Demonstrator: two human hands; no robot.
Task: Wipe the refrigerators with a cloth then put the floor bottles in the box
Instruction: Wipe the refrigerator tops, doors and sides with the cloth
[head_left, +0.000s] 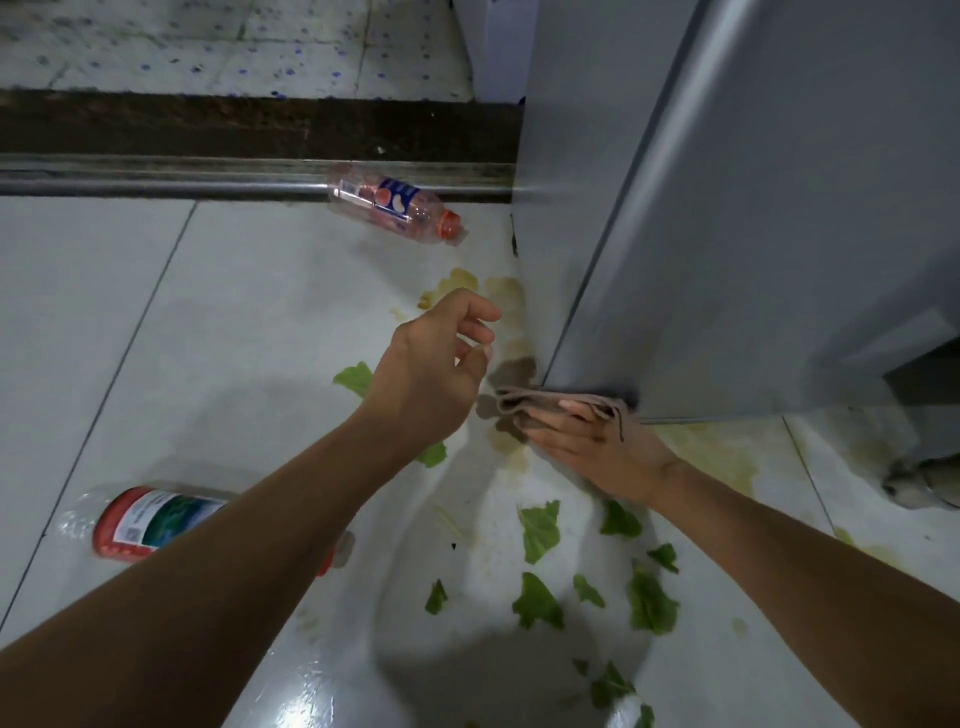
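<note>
A grey refrigerator stands at the right. My right hand presses a brownish cloth with straight fingers against the fridge's bottom corner, near the floor. My left hand hovers just left of the cloth, fingers loosely curled, holding nothing. A clear bottle with an orange cap lies on the floor by the door track. A second bottle with a red and green label lies at the lower left, partly hidden behind my left forearm.
Green leaf scraps and yellowish stains are scattered over the white tiled floor. A dark sliding-door track runs across the back. A dark gap opens beside the fridge at the far right.
</note>
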